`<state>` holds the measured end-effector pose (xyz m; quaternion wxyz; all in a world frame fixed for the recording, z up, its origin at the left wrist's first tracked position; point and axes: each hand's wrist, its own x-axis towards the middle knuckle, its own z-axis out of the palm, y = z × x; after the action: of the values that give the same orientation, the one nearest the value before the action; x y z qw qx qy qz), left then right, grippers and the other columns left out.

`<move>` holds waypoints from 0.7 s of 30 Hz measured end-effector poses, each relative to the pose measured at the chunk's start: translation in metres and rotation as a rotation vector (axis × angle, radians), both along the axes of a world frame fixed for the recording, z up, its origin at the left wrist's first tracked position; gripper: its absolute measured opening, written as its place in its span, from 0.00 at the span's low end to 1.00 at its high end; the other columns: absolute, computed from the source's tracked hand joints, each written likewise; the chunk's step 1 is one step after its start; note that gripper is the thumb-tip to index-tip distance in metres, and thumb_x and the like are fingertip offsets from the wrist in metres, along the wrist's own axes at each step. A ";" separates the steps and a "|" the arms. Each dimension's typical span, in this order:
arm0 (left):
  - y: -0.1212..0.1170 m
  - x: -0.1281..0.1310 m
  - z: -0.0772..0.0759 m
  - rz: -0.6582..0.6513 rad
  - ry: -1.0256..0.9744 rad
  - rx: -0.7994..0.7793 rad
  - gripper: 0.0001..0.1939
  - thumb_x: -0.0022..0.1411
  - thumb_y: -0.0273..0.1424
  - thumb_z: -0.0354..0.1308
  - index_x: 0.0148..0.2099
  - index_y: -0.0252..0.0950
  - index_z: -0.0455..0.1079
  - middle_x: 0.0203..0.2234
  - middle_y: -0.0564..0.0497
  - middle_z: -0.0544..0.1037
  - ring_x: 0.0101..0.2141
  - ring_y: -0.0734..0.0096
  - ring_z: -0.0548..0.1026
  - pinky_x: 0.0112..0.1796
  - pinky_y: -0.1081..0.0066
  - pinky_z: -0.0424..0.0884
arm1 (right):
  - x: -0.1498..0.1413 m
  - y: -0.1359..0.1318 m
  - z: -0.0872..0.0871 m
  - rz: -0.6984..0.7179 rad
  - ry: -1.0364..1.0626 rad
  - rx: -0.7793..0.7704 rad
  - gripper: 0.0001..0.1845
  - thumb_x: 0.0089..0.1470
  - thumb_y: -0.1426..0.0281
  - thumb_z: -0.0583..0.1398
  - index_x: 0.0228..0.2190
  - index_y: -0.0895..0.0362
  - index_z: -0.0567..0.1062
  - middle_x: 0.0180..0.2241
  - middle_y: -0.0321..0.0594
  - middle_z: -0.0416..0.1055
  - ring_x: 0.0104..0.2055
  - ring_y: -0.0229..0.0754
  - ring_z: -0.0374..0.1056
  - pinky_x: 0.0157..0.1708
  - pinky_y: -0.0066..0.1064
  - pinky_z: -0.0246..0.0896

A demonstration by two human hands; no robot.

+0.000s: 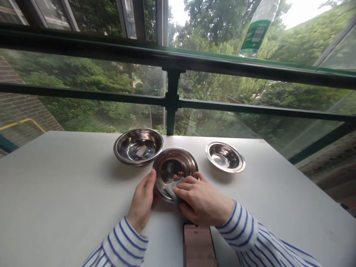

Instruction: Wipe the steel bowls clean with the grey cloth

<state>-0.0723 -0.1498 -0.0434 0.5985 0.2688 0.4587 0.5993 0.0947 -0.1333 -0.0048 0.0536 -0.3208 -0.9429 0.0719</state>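
Observation:
A shiny steel bowl (174, 157) is tilted toward me above the white table. My left hand (143, 198) grips its left rim, with the thumb on the edge and the other fingers hidden behind. Bunched under the fingers of my right hand (201, 196) is a grey-green cloth (172, 188), pressed against the inside of the bowl near its lower rim. Behind the left side of this bowl stands a larger steel bowl (125, 148), which looks stacked, with a pale label inside. Off to the right rests a smaller steel bowl (238, 167).
A smartphone (198, 241) lies on the white table (69, 193) near the front, below my right wrist. Along the far table edge runs a dark green railing (172, 100) with glass. On its top bar stands a plastic bottle (256, 33) with a green label. Trees show outside.

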 end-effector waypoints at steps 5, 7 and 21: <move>0.000 0.002 -0.001 0.031 0.005 0.004 0.24 0.54 0.43 0.57 0.48 0.31 0.69 0.32 0.46 0.79 0.35 0.62 0.75 0.36 0.67 0.70 | -0.017 -0.004 -0.009 0.055 0.088 -0.035 0.20 0.56 0.65 0.50 0.49 0.58 0.61 0.41 0.42 0.70 0.42 0.43 0.62 0.43 0.37 0.46; 0.002 0.000 -0.002 0.039 0.026 0.019 0.25 0.53 0.43 0.57 0.47 0.31 0.69 0.33 0.45 0.79 0.36 0.61 0.75 0.37 0.66 0.69 | -0.015 -0.002 -0.011 0.049 0.078 -0.011 0.20 0.55 0.65 0.51 0.49 0.58 0.62 0.41 0.42 0.71 0.43 0.44 0.62 0.45 0.39 0.45; 0.005 -0.003 -0.007 0.039 0.155 0.166 0.22 0.57 0.43 0.53 0.47 0.34 0.71 0.41 0.45 0.77 0.43 0.60 0.73 0.43 0.66 0.67 | -0.019 0.003 -0.022 0.084 0.079 0.074 0.20 0.55 0.68 0.52 0.49 0.62 0.62 0.40 0.46 0.70 0.43 0.43 0.63 0.42 0.34 0.51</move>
<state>-0.0757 -0.1448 -0.0503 0.5249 0.3541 0.4576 0.6243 0.0761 -0.1303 -0.0269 0.0995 -0.2756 -0.9547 0.0516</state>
